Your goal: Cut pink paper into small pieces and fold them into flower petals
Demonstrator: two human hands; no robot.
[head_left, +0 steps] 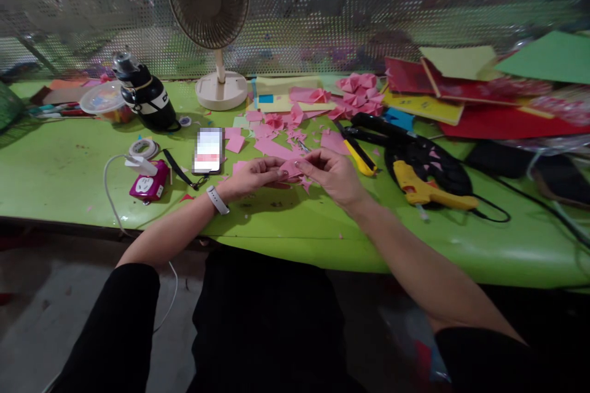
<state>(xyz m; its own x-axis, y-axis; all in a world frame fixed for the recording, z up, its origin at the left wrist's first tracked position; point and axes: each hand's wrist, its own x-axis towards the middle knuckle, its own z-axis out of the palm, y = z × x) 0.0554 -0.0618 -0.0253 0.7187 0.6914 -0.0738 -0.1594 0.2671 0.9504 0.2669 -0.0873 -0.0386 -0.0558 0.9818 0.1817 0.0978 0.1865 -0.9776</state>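
Between my two hands is a small piece of pink paper (294, 168), held just above the near part of the green table (295, 221). My left hand (258, 175) pinches its left side, thumb on top. From the right, my right hand (334, 177) grips the same paper between thumb and fingers. Cut pink paper pieces (271, 147) and small scraps lie right behind and under my hands. Beyond them sits a heap of folded pink paper flowers (359, 93). A yellow utility knife (359, 156) lies just right of my right hand.
A phone (208, 150), a magenta power adapter (150, 183), a tape roll (143, 148) and a black bottle (147, 98) stand or lie to the left. A fan (221, 89) stands at the back. On the right are a yellow glue gun (428, 190) and stacked coloured paper (507, 123).
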